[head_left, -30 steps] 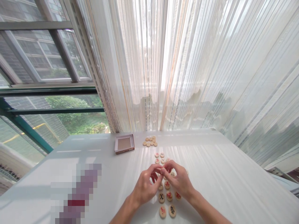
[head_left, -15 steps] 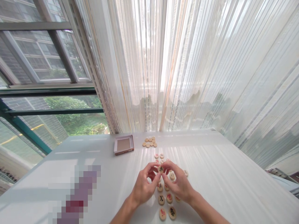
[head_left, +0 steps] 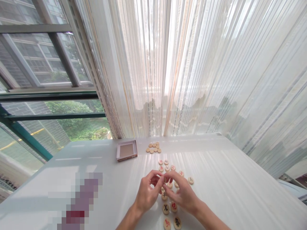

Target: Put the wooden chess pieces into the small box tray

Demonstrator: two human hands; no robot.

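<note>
My left hand point(head_left: 146, 193) and my right hand point(head_left: 182, 193) meet fingertip to fingertip just above the white table point(head_left: 227, 179). Both are pinched on one round wooden chess piece point(head_left: 165, 180), which the fingers mostly hide. Under and around the hands lie several face-up chess pieces point(head_left: 166, 166) with red or black characters. More of these pieces point(head_left: 171, 222) lie close to my wrists. One piece point(head_left: 190, 180) lies alone to the right of my right hand.
A small pile of blank-side-up pieces point(head_left: 153, 148) lies near the far table edge. A shallow square box point(head_left: 127, 150) sits to its left. A blurred patch point(head_left: 79, 201) covers the table's left front. Sheer curtains point(head_left: 192, 80) and a window stand behind the table.
The hands have dropped lower toward the table. The piece with a black character, which faced me between the fingertips, is now turned and mostly covered.
</note>
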